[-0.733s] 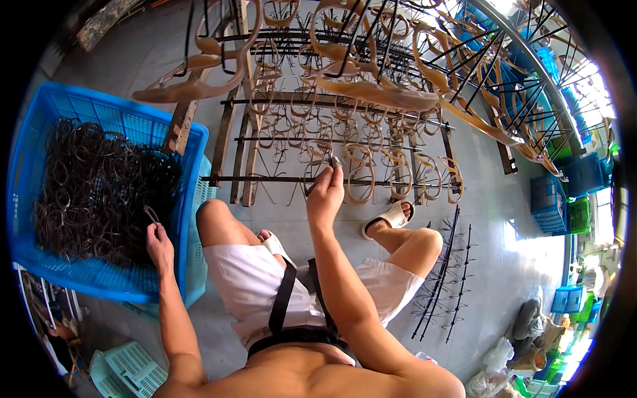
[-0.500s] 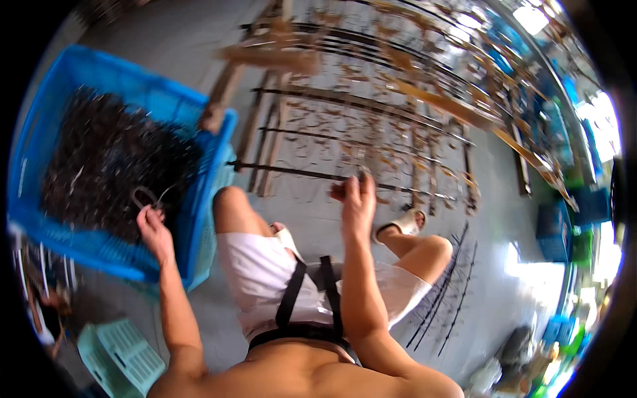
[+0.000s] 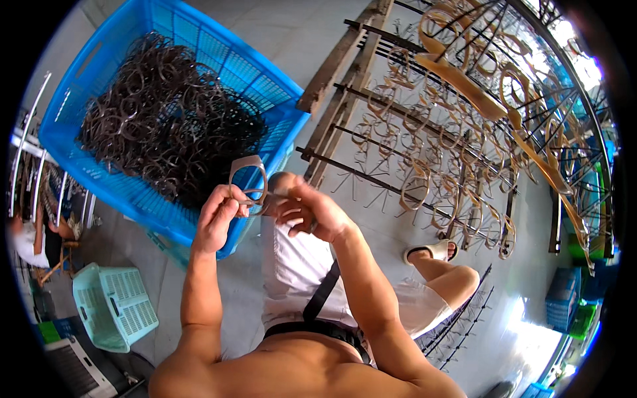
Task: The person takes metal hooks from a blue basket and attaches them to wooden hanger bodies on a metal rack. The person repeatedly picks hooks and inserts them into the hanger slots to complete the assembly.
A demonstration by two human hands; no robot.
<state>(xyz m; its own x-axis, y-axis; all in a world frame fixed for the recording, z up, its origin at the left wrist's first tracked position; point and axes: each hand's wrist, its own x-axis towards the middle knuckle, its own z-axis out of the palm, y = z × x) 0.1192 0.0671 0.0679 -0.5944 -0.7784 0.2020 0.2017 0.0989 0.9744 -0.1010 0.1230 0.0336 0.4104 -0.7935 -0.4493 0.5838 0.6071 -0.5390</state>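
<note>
Left of centre, left hand (image 3: 217, 222): pinching brown ring (image 3: 247, 161) by its lower edge.
Right hand (image 3: 315, 211): four o'clock of ring, fingers curled, blurred; grip unclear.
Ring's feel: likely light, stiff, smooth; hold the rim.
Blue basket (image 3: 199, 36): ten o'clock, heaped dark rings (image 3: 152, 113).
Wooden rack (image 3: 338, 61): two o'clock.

On my left I have the big basket (image 3: 126, 196), a heap of loops (image 3: 159, 116) inside it. At its near right corner is my left hand (image 3: 219, 215), one loop (image 3: 245, 161) between its fingers, my right hand (image 3: 315, 212) just to the right. The rack (image 3: 342, 60) stands ahead and right; spiked rods (image 3: 459, 306) lie on the floor nearer me. A smaller basket (image 3: 129, 312) sits behind the big one.
</note>
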